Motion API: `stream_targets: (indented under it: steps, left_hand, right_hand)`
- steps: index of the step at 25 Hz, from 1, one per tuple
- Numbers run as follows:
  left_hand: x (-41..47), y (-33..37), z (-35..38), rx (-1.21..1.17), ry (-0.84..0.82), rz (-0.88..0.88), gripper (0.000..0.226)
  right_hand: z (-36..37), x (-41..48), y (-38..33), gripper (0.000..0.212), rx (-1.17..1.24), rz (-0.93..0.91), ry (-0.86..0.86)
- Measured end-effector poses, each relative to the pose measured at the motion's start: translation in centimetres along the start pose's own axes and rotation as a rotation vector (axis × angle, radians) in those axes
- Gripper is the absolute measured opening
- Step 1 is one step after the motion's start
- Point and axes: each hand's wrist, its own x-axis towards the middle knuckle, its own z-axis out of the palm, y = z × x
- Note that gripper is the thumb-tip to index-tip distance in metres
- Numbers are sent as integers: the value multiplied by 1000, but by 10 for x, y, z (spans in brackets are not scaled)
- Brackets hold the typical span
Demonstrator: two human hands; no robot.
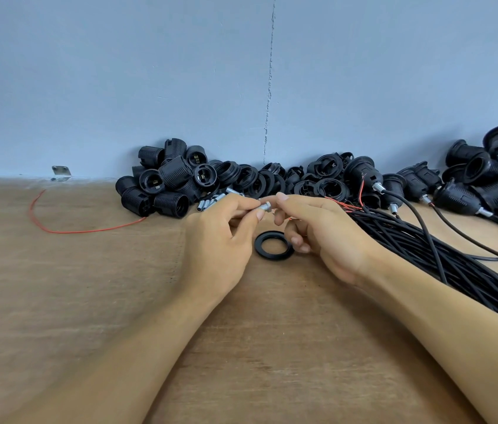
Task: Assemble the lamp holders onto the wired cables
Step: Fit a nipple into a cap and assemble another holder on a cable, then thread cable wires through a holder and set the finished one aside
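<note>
On the matte, grainy brown wooden table (94,301), the left hand (220,240) pinches one small silver metal fitting (264,207) between thumb and index finger – a short smooth tube with a hexagonal end. Its other fingers are curled under. The right hand (327,234) meets it from the right: index fingertip and thumb close on a thin red wire end (289,219) just beside the fitting, the remaining fingers loosely curled.

Below the fingers, one flat black plastic ring (273,245) lies alone on the wood.

Far left against the wall sits a pile of ribbed, threaded black plastic lamp holder bodies (162,185), about a dozen – the exact count cannot be told. Beside them lies a small heap of silver metal tubes (211,201), then a heap of black rings (272,179). At far right lie black holders already on cables (486,179). A thick bundle of smooth black cables (440,255) runs near right. One loose curved red wire (58,224) lies at left, near one metal bracket (61,172).
</note>
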Motion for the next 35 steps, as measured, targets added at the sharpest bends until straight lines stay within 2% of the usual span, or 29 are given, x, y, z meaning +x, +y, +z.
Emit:
stream_targets:
  steps: [3,10,13,18,21,30,35]
  left_hand:
    - [0,-1,0,8,19,7,9]
    - [1,2,0,8,-44,-18,9]
    - [0,3,0,9,-35,-2,8]
    - [1,0,-1,26,-30,-17,6]
    - [-1,1,1,5,-48,-14,10]
    - [0,-1,0,7,-49,-28,9]
    - [-2,2,1,33,-57,18,11]
  right_hand:
    - [0,-1,-2,36,1,45,-12]
    - [-1,-3,-4,24,-30,-42,6]
    - [0,-3,-3,35,-46,-16,-14]
    - [-5,0,-3,37,19,-22,-15]
    - [-6,1,-1,47,-1,-28,-28]
    - [-9,1,-2,36,39,-10,-52]
    - [-8,2,-2,41,-38,50,-46]
